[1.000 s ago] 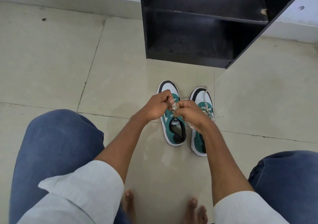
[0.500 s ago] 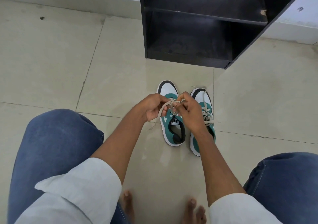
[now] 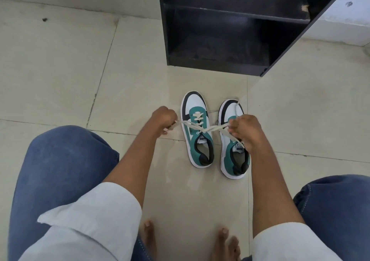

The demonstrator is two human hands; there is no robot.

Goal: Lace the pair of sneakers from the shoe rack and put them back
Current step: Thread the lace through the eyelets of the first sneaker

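Left sneaker (image 3: 197, 132): on the floor tiles (image 3: 60, 70), just beside its mate; laced to the top eyelets.
Lace (image 3: 202, 127): ends now drawn taut outward, crossed above the tongue; half a second ago they were bunched over it.
Left hand (image 3: 163, 119): clenched on one lace end.
Right hand (image 3: 245, 130): clenched on the other, over the right sneaker (image 3: 233, 150).
Meaning: first knot cinching, I judge; bow remains.
Shoe rack (image 3: 230, 30): beyond, shelves bare.

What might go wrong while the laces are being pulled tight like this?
1. The left hand and right hand pull the lace sideways; the left sneaker stands free on the floor and may tip or slide.
2. The right sneaker has a loose lace end near its toe that could snag.
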